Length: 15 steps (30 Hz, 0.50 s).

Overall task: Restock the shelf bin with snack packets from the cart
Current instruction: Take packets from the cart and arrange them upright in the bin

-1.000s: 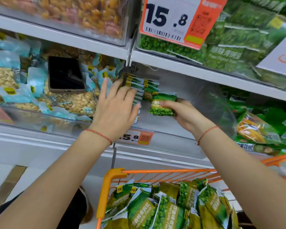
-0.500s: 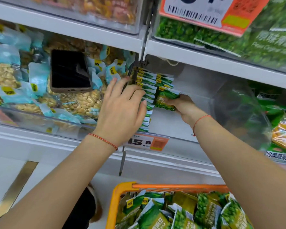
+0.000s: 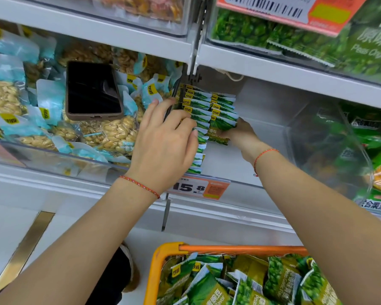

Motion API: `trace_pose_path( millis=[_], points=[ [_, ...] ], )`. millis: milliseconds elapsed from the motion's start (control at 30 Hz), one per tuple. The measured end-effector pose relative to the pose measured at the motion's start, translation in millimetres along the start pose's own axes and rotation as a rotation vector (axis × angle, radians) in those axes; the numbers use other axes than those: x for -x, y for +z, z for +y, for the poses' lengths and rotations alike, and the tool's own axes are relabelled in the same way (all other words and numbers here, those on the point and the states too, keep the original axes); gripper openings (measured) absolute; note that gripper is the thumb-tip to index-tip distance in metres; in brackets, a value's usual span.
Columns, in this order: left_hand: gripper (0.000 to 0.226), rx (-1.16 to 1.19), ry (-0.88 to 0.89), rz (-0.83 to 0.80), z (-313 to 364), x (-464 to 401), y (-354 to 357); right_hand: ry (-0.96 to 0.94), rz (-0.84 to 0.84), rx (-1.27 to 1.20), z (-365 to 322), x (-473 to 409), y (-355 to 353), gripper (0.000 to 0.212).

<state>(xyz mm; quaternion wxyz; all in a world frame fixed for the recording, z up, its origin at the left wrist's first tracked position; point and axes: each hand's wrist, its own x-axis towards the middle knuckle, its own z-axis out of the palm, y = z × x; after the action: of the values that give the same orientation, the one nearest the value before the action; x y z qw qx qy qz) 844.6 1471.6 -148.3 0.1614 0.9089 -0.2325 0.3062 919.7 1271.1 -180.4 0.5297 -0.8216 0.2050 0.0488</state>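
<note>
The snack packets (image 3: 223, 119) in the clear bin (image 3: 273, 133) were green with white saw-edged tops and small yellow labels. Left of the bin, the peanut bags (image 3: 117, 133) were pale blue over tan nuts, and a black phone (image 3: 92, 89) had a brown case. Below the bin, the cart (image 3: 161, 260) was orange. Each wrist wore a red string bracelet (image 3: 264, 153). The price tag (image 3: 198, 188) was white and orange.

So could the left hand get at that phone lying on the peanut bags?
Probably yes. The left hand rests against the green packets, holding nothing, and the phone lies uncovered on the neighbouring bin's peanut bags.
</note>
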Motion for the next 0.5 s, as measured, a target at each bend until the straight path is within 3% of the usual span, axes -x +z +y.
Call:
trace_pose_path(
  millis=[100, 267, 367, 500],
  points=[
    [0.024, 0.005, 0.004, 0.005, 0.2, 0.3, 0.1, -0.018, -0.055, 0.019, 0.2, 0.3, -3.1, 0.044],
    [0.023, 0.01, 0.003, 0.008, -0.2, 0.6, -0.3, -0.015, 0.122, 0.064, 0.5, -0.8, -4.2, 0.043],
    [0.022, 0.01, 0.004, 0.009, -0.5, 1.1, -0.1, -0.088, 0.117, 0.197, -1.6, 3.4, -4.5, 0.031],
    [0.02, 0.01, 0.009, 0.009, -0.8, 1.2, -0.1, -0.136, 0.059, 0.187, 2.2, 5.9, -1.1, 0.036]
  ],
)
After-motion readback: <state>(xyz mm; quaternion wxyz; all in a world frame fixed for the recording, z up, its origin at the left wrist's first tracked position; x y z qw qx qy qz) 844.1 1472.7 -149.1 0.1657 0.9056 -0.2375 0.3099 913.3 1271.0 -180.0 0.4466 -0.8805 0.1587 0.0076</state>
